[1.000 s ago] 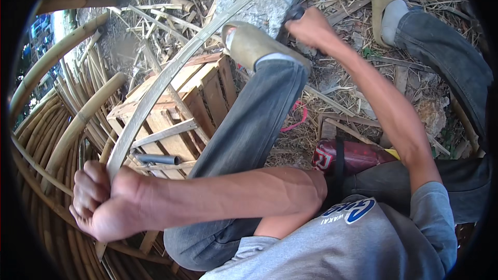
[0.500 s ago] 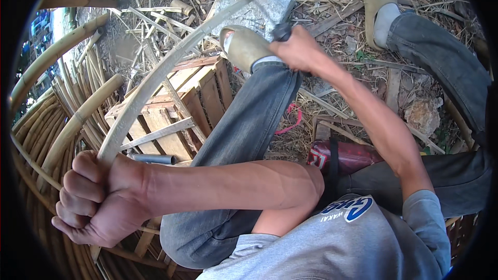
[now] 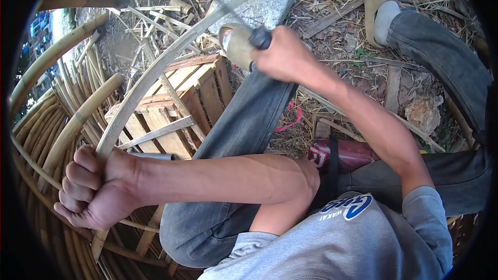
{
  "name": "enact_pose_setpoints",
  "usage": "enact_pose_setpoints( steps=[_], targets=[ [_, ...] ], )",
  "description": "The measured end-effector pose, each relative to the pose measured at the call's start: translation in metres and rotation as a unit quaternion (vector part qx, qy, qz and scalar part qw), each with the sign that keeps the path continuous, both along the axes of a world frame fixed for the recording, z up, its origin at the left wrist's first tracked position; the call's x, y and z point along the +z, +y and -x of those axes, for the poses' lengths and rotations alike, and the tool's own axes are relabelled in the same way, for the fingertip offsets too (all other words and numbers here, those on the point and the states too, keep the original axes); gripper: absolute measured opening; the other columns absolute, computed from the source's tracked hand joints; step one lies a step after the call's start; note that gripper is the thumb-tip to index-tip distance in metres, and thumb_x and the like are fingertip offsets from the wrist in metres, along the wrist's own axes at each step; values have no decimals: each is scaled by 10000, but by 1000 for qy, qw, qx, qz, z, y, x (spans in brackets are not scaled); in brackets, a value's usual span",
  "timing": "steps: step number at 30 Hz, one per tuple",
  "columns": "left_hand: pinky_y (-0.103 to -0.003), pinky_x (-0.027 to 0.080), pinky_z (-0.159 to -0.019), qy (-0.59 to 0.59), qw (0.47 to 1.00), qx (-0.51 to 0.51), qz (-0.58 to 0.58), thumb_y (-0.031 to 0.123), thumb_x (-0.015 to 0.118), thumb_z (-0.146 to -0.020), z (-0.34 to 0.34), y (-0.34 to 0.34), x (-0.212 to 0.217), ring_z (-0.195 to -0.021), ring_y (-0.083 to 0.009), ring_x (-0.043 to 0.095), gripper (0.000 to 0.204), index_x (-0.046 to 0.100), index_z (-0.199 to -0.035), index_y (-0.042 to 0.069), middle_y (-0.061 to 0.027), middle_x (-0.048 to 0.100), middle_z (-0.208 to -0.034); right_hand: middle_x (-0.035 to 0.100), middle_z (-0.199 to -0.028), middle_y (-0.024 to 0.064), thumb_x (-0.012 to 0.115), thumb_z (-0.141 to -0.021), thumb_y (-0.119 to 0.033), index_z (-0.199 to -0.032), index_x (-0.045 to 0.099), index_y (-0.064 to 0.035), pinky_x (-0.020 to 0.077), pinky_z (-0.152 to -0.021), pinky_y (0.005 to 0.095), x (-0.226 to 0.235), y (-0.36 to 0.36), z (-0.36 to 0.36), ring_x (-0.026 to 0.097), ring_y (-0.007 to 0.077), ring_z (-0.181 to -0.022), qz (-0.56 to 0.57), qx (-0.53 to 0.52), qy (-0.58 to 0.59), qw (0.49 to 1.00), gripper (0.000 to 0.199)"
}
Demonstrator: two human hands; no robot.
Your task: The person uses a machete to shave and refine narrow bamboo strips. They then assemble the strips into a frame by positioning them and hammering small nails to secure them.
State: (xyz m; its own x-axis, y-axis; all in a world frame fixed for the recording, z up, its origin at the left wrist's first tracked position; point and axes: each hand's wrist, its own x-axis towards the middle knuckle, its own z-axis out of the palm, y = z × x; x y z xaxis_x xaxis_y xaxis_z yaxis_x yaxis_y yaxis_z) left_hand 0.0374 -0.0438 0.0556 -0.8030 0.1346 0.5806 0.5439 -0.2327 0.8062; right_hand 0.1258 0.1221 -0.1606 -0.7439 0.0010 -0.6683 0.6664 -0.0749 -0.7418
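Right hand with knife drawn nearer, left hand gripping bamboo strip

Left hand: near left, closed around the near end of the bamboo strip.
Bamboo strip: runs from near left to far centre, passing over the wooden crate; far end over the stone slab.
Right hand: far centre, on the knife handle, just right of the strip's far part.
Wooden crate: centre left, left of the person's left leg.
Bamboo poles: stacked at the left edge, left of the crate.
Bottle: right of centre, between the legs.
Rock: far right of the bottle.
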Motion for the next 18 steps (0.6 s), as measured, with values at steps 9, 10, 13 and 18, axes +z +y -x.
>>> enact_pose_setpoints(
  steps=[9, 10, 13, 18],
  targets=[
    [-279, 134, -435, 17, 938, 344, -37, 105, 374, -829, -4, 27, 0, -413, -118, 130, 375, 157, -539, 202, 28, 153, -502, 666, -647, 172, 629, -785, -183, -762, 655, 109, 508, -537, 369, -111, 34, 2, 651, 230, -555, -81, -19, -127, 988, 294],
    [-282, 135, -428, 40, 936, 349, -24, 97, 370, -810, -4, 35, 5, -409, -121, 133, 370, 145, -536, 204, 23, 152, -500, 669, -657, 175, 623, -784, -176, -773, 658, 110, 509, -542, 378, -101, 31, 2, 650, 244, -558, -107, -1, -92, 990, 288],
    [-297, 149, -400, 27, 919, 390, -46, 61, 359, -764, 8, 48, 7, -393, -136, 169, 304, 172, -548, 166, 2, 156, -498, 689, -732, 196, 646, -812, -213, -835, 683, 92, 530, -666, 402, -88, 1, -17, 684, 286, -676, -94, -56, -16, 994, 308],
    [-305, 167, -391, 12, 898, 436, -61, 34, 347, -745, 36, 40, 10, -390, -142, 191, 267, 189, -560, 143, -10, 173, -502, 686, -724, 188, 678, -799, -209, -816, 694, 51, 524, -694, 403, -58, -5, -19, 689, 270, -713, -63, 5, 17, 998, 260]
  ],
)
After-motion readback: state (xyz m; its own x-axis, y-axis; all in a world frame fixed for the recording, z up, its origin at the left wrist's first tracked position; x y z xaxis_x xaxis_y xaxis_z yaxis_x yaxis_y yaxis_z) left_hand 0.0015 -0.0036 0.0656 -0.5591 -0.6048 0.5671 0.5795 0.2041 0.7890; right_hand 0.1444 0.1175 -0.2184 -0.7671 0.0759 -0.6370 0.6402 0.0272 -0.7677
